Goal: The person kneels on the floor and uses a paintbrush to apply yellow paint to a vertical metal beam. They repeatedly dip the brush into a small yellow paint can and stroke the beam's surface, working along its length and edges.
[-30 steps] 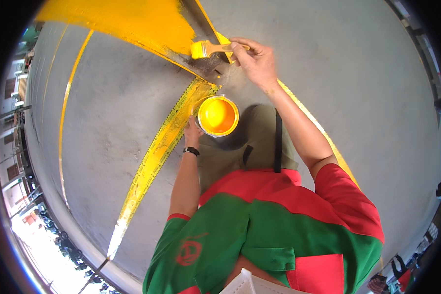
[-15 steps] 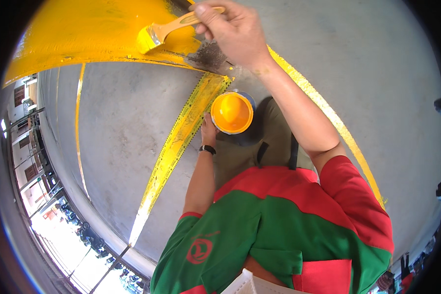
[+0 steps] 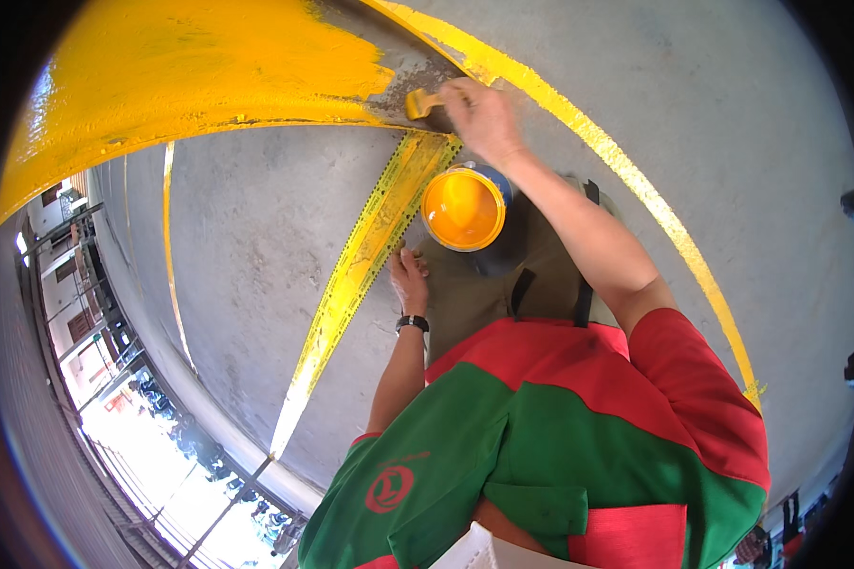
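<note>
Evidently, the paintbrush (image 3: 417, 103) is gripped by its handle in the bent fingers of the right hand (image 3: 482, 119), over the dark bare patch (image 3: 422, 68) at the right end of the yellow-painted panel (image 3: 247, 66), near its lower edge. The handle is judged light and stiff, the bristles soft. The lidless paint can (image 3: 503, 183), likely heavy and spillable, is best steadied by its wall. The left hand (image 3: 410, 280) is loosely half-curled beside it, nothing being seen in its grasp; contact cannot be told.
</note>
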Demonstrator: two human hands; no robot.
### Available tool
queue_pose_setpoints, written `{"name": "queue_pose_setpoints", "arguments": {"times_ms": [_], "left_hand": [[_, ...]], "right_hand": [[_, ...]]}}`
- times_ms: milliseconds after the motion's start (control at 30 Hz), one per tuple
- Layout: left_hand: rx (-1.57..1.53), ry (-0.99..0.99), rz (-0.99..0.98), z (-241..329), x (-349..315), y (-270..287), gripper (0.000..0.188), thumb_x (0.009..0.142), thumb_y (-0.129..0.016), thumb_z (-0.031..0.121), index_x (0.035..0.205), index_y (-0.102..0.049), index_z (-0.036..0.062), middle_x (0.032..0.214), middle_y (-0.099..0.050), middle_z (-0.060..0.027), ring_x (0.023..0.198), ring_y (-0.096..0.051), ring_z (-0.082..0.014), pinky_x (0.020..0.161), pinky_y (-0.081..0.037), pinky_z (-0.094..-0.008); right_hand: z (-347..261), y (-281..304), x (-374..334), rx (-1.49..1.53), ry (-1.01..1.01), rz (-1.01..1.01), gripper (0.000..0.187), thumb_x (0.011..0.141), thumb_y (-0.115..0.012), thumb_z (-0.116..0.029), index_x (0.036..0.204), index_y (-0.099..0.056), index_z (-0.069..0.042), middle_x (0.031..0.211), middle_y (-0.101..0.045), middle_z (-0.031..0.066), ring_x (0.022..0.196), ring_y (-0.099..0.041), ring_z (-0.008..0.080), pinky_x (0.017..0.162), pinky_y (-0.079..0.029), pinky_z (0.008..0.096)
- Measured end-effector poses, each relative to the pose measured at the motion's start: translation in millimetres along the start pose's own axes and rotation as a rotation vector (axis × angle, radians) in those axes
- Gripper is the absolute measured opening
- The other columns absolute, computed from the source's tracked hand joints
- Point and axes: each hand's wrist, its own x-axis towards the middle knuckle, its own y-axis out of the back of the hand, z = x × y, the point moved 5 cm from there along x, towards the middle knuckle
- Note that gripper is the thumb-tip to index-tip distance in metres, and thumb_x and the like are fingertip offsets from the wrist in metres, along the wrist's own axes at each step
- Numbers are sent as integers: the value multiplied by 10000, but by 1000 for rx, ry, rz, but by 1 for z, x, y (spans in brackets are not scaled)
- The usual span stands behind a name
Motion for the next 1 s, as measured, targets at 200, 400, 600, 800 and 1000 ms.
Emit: {"name": "queue_pose_setpoints", "arguments": {"times_ms": [200, 400, 600, 800, 1000], "left_hand": [[208, -323, 28, 3, -11, -11, 455, 1076, -527, 344, 1366, -586, -1, 915, -713, -136, 781, -682, -192, 755, -545, -361], [305, -270, 15, 5, -12, -11, 427, 1061, -546, 317, 1364, -594, 19, 908, -713, -153, 808, -682, -212, 793, -536, -363], [246, -338, 9, 10, -16, -14, 451, 1063, -547, 343, 1358, -587, 5, 991, -719, -182, 854, -686, -238, 815, -536, -372], [280, -326, 0, 6, -14, -14, 450, 1067, -542, 339, 1355, -587, -4, 1046, -721, -198, 883, -693, -260, 835, -537, -391], [286, -408, 29, 7, -13, -16, 433, 1045, -587, 316, 1339, -607, -1, 1013, -719, -219, 869, -709, -308, 817, -555, -402]], "right_hand": [[-116, -4, 14, 94, 266, -125, 238, 1038, -612, -214, 1057, -748, -19, 750, -722, 60, 611, -626, 84, 558, -500, 254], [-175, 13, 21, 772, -17, -36, 289, 1051, -601, -233, 1082, -721, 29, 766, -707, 62, 602, -592, 81, 564, -487, 238], [-95, -12, 1, 774, -357, -92, 315, 1053, -614, -252, 1136, -699, 40, 789, -709, 64, 599, -588, 96, 580, -491, 243], [-48, 13, -13, 119, 50, -47, 214, 1022, -643, -184, 1115, -717, -7, 816, -730, 92, 647, -665, 189, 599, -528, 307], [-164, -1, 7, 76, 594, -60, 154, 974, -689, -114, 1082, -724, -10, 834, -732, 117, 628, -661, 195, 599, -512, 258]]}}
